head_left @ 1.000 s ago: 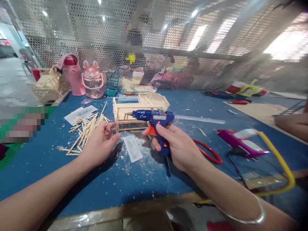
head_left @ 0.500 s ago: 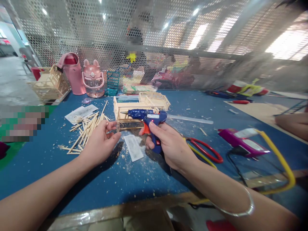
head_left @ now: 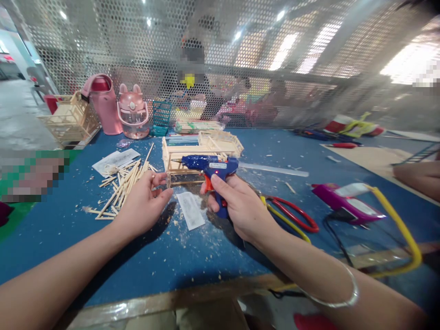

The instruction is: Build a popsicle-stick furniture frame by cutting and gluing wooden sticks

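My right hand grips a blue hot glue gun by its handle, nozzle pointing left at a small frame built of wooden sticks. A clear glue stick pokes out of the gun's back towards the right. My left hand rests on the blue table at the frame's left front corner, fingers curled and pinched around a thin wooden stick. A pile of loose wooden sticks lies just left of that hand.
Red-handled scissors and a purple tool with a yellow cable lie to the right. Pink bottles, a stick crate and a teal rack stand at the back. Another person's arm rests far right. Sawdust covers the table.
My right hand has carried the glue gun left and slightly away from me, bringing its nozzle up to the stick frame. My left hand has stayed in place.
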Tool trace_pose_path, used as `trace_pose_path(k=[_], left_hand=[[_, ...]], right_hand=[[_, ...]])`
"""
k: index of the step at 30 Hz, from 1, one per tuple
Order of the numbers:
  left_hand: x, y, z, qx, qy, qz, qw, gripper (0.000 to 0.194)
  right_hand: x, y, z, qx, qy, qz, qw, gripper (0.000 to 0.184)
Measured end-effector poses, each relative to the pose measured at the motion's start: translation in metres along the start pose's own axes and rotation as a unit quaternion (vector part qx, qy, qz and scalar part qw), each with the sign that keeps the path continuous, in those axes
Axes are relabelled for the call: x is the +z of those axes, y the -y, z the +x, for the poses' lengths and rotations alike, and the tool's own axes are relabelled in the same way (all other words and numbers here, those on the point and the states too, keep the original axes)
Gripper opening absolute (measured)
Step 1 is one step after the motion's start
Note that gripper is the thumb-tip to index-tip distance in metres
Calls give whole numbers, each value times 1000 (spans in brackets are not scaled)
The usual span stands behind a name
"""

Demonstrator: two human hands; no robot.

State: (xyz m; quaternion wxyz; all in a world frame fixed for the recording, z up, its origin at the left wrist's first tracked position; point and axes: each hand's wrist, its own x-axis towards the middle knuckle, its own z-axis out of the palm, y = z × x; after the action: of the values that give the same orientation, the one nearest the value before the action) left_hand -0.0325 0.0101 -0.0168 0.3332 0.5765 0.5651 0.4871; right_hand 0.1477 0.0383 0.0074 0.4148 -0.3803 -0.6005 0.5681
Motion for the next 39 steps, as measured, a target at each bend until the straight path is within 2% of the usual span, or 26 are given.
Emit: trace_pose_path(k=[13,22,26,30,39], left_hand=[[1,5,2,-3,10,-42,999,22],[1,3,0,2,1,-24,1000,22],[1,3,1,7,11,-48,999,26],[0,1,0,4,4,-6,1000,20],[0,-2,0,-10,-3,-6,1000,19]], right_hand=[[2,-3,-2,-6,-7,-5,1000,24],[2,-2,-2,-7,-1,-16,1000,25],[-2,0,-3,-21,-9,-17,1000,26],[-10,2,-4,-53,-43,-19,997,23],[-18,-1,-4,-56,-42,-90,993,23]])
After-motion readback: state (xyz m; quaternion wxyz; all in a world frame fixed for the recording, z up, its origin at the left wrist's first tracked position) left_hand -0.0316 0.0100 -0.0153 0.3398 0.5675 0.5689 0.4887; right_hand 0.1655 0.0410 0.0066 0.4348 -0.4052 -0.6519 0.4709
